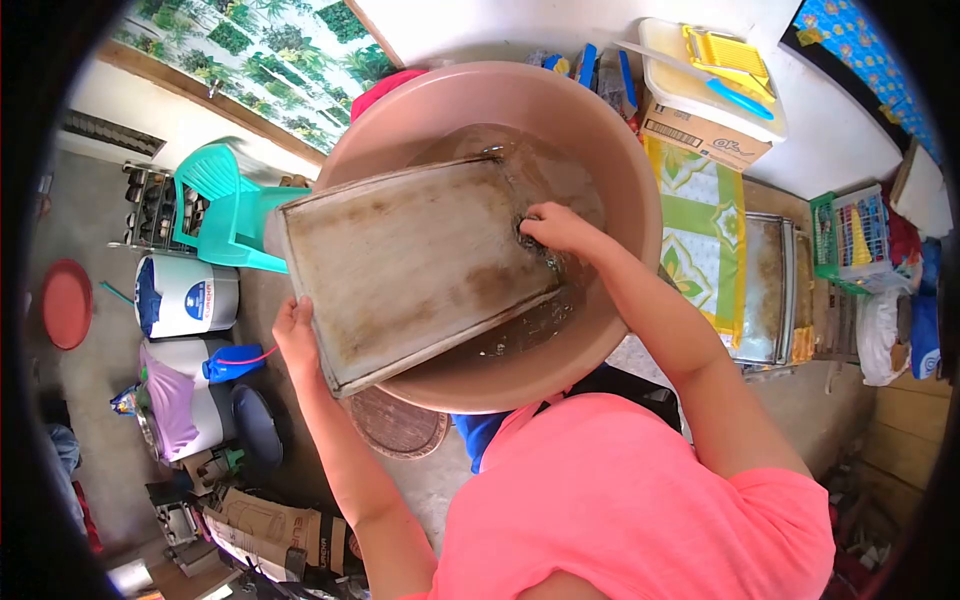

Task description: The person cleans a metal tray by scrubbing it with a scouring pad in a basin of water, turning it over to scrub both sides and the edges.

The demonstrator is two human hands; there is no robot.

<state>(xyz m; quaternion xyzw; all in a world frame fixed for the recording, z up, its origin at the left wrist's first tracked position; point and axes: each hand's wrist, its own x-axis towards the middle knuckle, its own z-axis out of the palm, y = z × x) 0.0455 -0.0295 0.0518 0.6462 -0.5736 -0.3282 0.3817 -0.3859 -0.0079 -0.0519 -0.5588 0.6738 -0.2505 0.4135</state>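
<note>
A large rectangular metal baking tray (410, 265), browned with stains, is tilted over a wide pinkish-brown basin (360, 135). Murky water (590, 180) lies in the basin, and the tray's far right end dips into it. My left hand (296, 335) grips the tray's left edge near its lower corner, fingers closed around the rim. At the tray's right end, my right hand (556, 228) has its fingers closed on a small dark scrubbing pad (526, 232), pressed against the tray near the waterline. Its exact kind is partly hidden by the fingers.
Left of the basin stands a green plastic chair (225, 210), with a white washing machine (190, 295) nearby. On the right are a cardboard box (705, 135) under a white lid with a blue-handled knife (740, 98), another metal tray (765, 285), and a basket (850, 235). A round wooden stool (400, 425) is below.
</note>
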